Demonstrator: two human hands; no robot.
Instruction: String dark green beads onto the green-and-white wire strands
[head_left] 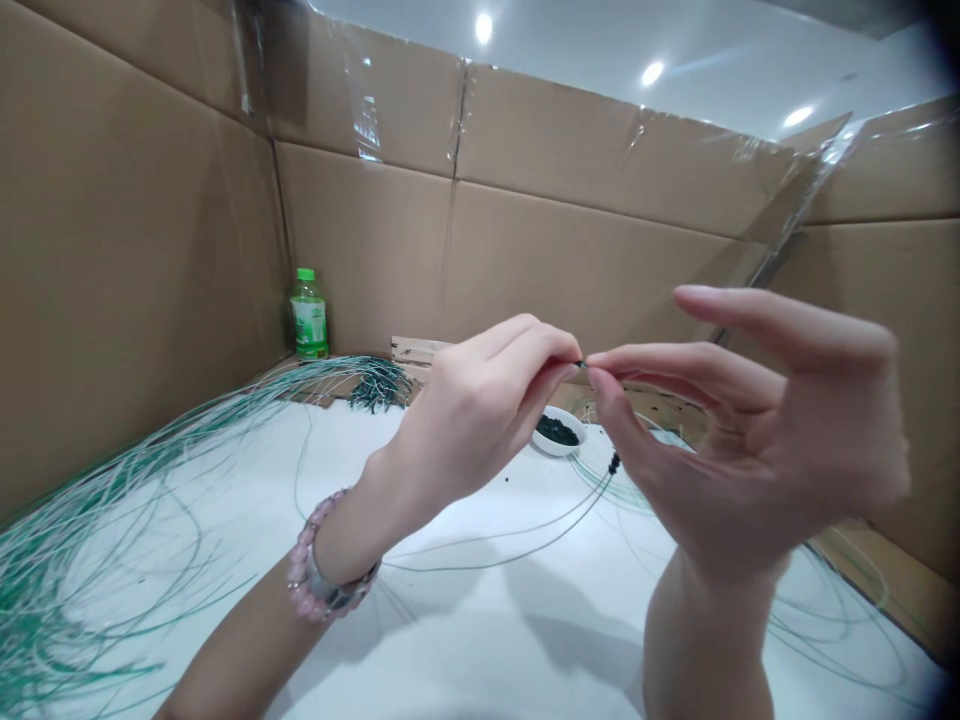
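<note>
My left hand [487, 400] is closed in a pinch, with a pink bead bracelet [306, 570] and a metal band at its wrist. Its fingertips meet those of my right hand [735, 430], which pinches with thumb and index finger while another finger is raised. Between the two sets of fingertips a small dark green piece [580, 364] just shows; most of it is hidden. Below the right hand hangs a small cluster of black beads [614, 462] on thin green cords [517, 555] that run leftward over the table.
A white bowl [559, 447] of dark pieces stands behind the hands. Many green and white cords [97, 520] lie at left, ending in a dark beaded bundle [380, 385]. A green bottle [309, 315] stands in the back corner. Cardboard walls [360, 240] surround the white table [465, 650].
</note>
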